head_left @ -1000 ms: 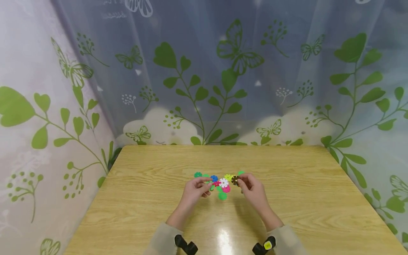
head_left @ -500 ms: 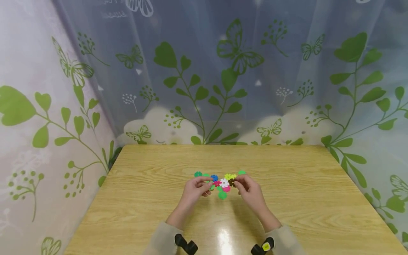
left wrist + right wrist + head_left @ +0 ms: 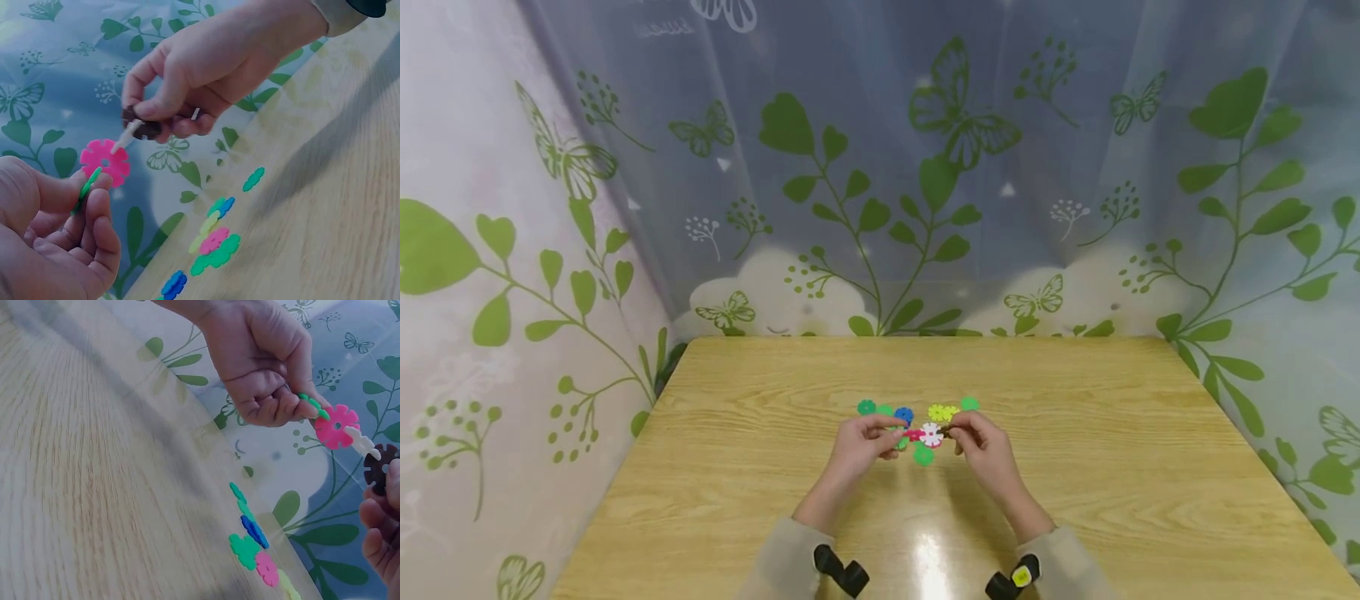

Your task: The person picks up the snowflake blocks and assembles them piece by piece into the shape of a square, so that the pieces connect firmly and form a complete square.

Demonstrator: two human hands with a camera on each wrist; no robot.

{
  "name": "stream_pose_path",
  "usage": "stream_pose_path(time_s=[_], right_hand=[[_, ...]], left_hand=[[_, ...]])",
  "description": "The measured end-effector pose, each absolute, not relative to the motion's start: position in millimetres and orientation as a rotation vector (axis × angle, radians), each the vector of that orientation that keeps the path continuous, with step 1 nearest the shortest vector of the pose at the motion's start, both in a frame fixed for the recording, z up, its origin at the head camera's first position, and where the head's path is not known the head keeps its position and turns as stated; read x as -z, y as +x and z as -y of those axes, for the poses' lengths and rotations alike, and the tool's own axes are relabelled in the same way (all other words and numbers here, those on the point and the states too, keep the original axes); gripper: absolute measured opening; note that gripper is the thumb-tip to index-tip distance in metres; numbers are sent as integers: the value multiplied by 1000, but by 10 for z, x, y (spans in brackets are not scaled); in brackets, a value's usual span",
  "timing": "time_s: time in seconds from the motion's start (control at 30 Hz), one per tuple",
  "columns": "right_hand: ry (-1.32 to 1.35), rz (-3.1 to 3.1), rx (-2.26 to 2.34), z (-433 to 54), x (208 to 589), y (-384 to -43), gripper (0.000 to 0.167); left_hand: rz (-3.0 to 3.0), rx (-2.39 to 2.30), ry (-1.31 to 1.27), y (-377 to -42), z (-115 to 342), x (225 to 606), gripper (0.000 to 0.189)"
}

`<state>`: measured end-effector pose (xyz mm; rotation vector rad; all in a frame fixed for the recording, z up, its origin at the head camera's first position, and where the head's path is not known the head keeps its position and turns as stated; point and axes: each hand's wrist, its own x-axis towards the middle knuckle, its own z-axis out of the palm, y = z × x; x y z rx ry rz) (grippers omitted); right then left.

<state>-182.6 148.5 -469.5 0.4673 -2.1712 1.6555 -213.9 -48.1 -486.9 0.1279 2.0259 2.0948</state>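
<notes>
Raised over the table, a short chain of notched plastic snowflake discs spans my two hands. My left hand pinches a green disc at one end, between thumb and fingers. Joined to it is a pink disc, followed by a white disc. At the other end my right hand pinches a brown disc, its edge right at the white disc's notched rim. In the left wrist view the brown disc is partly hidden by the right thumb and fingers.
Loose discs lie on the wooden table beyond the hands: a dark green disc, a blue disc, yellow discs, green discs and a pink disc. A patterned curtain hangs behind the table.
My right hand has moved slightly left, bringing the brown disc to the white one. The brown disc has turned from face-on to edge-on in the head view. My left hand has barely moved.
</notes>
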Motion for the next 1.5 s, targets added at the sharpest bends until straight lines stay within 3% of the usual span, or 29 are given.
stream_pose_path(time_s=[0.77, 1.07, 1.3, 1.5], right_hand=[[633, 1983, -1259, -1340, 4754, -1843, 20], [435, 2000, -1734, -1336, 4857, -1808, 9], [453, 2052, -1621, -1366, 4878, -1838, 8], [428, 2094, -1717, -1364, 4778, -1806, 6]], left_hand=[[-2048, -2150, 22, -2123, 398, 4858, 21], [-2053, -2099, 59, -2117, 431, 4815, 20], [-2064, -2044, 115, -2066, 467, 4668, 23], [-2082, -2034, 184, -2145, 496, 4795, 31]])
